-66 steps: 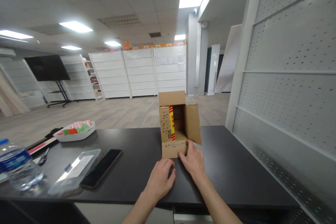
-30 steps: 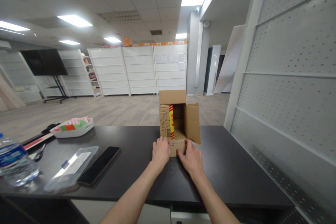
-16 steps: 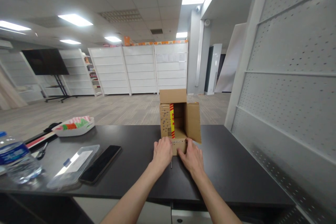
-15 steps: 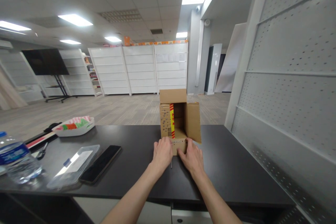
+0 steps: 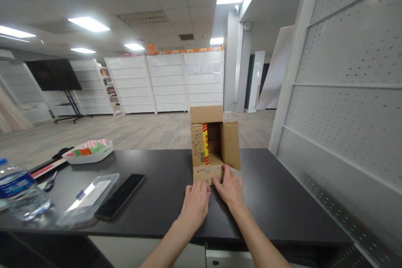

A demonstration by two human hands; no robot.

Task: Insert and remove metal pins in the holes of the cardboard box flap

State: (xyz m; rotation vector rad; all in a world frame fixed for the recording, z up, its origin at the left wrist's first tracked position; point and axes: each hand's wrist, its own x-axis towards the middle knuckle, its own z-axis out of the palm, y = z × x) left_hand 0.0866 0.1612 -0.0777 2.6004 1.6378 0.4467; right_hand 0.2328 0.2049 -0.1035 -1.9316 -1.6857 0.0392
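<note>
A small cardboard box (image 5: 215,144) lies on the dark desk with its open mouth facing me and its flaps folded outward. Holes dot its left flap, and a row of holes crosses its bottom flap (image 5: 201,172). A yellow-and-red strip runs beside the opening. My right hand (image 5: 230,186) grips the right part of the bottom flap between thumb and fingers. Just below the flap's front edge is my left hand (image 5: 195,203), its fingers curled together; whatever they hold is hidden.
To the left on the desk (image 5: 157,213) are a black phone (image 5: 121,196), a clear plastic case (image 5: 89,199), a water bottle (image 5: 20,192) and a white tray (image 5: 89,155) of colourful items. A white perforated panel (image 5: 342,113) stands along the right side.
My left hand has moved down toward me, off the box's bottom flap. The thin metal rod seen beneath it before is out of sight. My right hand has stayed in place.
</note>
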